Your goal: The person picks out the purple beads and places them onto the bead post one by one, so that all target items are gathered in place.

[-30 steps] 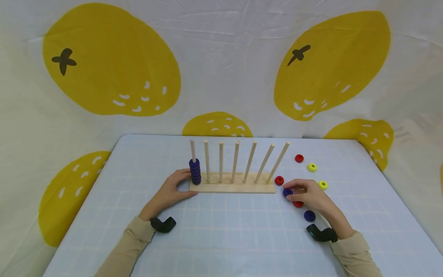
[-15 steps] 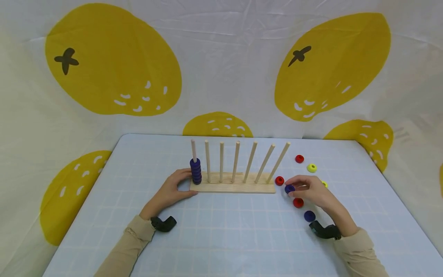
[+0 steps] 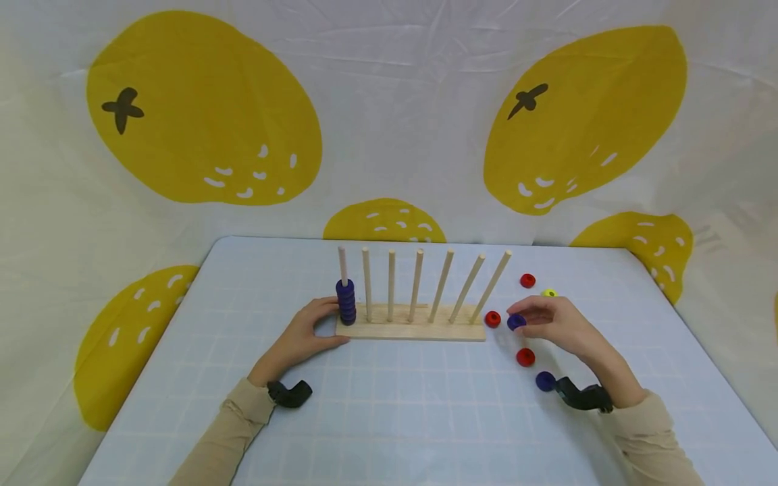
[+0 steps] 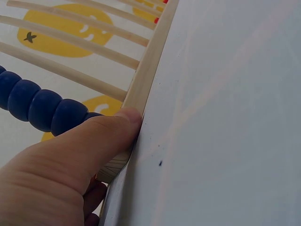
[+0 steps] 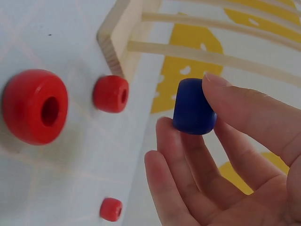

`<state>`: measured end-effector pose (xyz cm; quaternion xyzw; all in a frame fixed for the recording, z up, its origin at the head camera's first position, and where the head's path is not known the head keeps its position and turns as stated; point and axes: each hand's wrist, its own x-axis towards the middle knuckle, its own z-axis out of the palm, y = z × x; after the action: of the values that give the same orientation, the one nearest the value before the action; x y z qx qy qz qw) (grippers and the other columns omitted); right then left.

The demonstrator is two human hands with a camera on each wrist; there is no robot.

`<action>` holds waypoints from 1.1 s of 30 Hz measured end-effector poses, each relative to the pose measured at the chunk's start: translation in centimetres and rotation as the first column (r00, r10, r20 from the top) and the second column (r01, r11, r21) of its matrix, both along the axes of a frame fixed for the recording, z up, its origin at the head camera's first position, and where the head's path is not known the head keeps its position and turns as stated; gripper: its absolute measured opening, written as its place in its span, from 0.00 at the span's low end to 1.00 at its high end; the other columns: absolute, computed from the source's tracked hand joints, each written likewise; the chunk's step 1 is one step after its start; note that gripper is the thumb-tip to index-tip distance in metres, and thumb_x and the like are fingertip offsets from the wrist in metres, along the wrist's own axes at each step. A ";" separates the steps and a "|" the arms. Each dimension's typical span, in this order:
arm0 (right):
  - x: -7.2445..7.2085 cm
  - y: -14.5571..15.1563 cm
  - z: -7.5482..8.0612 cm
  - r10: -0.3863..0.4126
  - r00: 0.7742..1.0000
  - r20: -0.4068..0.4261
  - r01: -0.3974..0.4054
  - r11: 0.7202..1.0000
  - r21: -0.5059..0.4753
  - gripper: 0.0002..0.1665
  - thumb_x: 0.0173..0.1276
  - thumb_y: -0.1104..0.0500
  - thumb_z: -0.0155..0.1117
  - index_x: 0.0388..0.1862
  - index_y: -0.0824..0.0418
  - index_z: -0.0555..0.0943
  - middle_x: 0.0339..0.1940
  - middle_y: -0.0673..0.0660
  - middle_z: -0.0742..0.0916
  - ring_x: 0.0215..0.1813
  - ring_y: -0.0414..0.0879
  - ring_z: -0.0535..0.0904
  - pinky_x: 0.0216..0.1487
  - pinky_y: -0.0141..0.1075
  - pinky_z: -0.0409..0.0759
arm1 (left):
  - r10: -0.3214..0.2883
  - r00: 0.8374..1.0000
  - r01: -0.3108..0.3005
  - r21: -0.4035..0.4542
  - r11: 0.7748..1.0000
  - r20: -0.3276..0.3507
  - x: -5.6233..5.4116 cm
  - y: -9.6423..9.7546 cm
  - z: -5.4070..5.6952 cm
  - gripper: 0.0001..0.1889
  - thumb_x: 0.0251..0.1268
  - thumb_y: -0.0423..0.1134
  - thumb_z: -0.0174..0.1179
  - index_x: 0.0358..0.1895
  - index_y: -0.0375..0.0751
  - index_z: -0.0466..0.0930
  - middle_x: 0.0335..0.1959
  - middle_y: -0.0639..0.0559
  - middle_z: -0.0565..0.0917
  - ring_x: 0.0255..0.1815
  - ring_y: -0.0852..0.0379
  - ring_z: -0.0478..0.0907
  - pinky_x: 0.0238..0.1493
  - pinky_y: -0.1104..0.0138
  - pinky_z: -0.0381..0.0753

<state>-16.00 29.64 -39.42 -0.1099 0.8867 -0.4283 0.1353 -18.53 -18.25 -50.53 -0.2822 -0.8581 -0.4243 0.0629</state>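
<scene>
A wooden peg rack (image 3: pixel 419 331) with a row of upright pegs stands on the table. Several dark blue beads (image 3: pixel 346 302) are stacked on its leftmost peg. My left hand (image 3: pixel 304 335) grips the rack's left end, the thumb (image 4: pixel 108 132) along the front edge of the base and the other fingers behind. To the right of the rack, my right hand (image 3: pixel 562 325) pinches a blue bead (image 5: pixel 194 107) between thumb and fingers, raised above the table. One red bead (image 3: pixel 493 319) lies by the rack's right end, another red bead (image 3: pixel 525 358) below the right hand.
A third red bead (image 3: pixel 527 280) lies farther back, with a yellow bead (image 3: pixel 550 293) partly hidden behind the right hand. One more blue bead (image 3: pixel 546 381) sits close to the right wrist's black camera (image 3: pixel 585 395). A lemon-patterned cloth (image 3: pixel 401 135) hangs behind the table (image 3: pixel 389 418).
My right hand has lifted the blue bead and moved it slightly back and to the right, away from the red bead beneath. The left hand keeps its grip on the rack.
</scene>
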 end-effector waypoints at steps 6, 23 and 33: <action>-0.1 -0.1 1.4 0.023 0.999 -0.023 -0.023 1.000 -0.009 0.20 0.65 0.66 0.69 0.56 0.69 0.80 0.51 0.64 0.85 0.49 0.54 0.83 0.47 0.33 0.85 | 0.003 0.999 -0.003 -0.007 1.000 0.036 0.1 0.0 0.2 0.31 0.50 0.40 0.78 0.60 0.39 0.80 0.65 0.45 0.76 0.67 0.45 0.70 0.68 0.48 0.68; -0.7 -0.5 6.1 0.043 0.995 -0.092 -0.041 0.999 0.023 0.19 0.67 0.65 0.68 0.56 0.67 0.80 0.50 0.64 0.85 0.47 0.49 0.84 0.46 0.29 0.84 | 0.009 0.999 -0.008 -0.008 1.000 0.037 0.1 0.0 0.2 0.30 0.50 0.40 0.78 0.59 0.39 0.80 0.65 0.45 0.76 0.67 0.45 0.70 0.68 0.47 0.68; -0.8 -0.8 8.5 0.009 0.992 -0.127 -0.002 0.999 0.054 0.20 0.68 0.61 0.69 0.57 0.64 0.80 0.50 0.62 0.86 0.45 0.44 0.84 0.45 0.30 0.84 | 0.005 0.999 -0.005 -0.006 1.000 0.048 0.1 0.0 0.4 0.31 0.50 0.40 0.78 0.60 0.39 0.80 0.65 0.45 0.76 0.67 0.45 0.70 0.69 0.48 0.68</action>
<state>-16.76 28.84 -30.97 -0.1357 0.9044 -0.3961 0.0825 -18.38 -18.23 -50.16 -0.2698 -0.8613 -0.4284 0.0424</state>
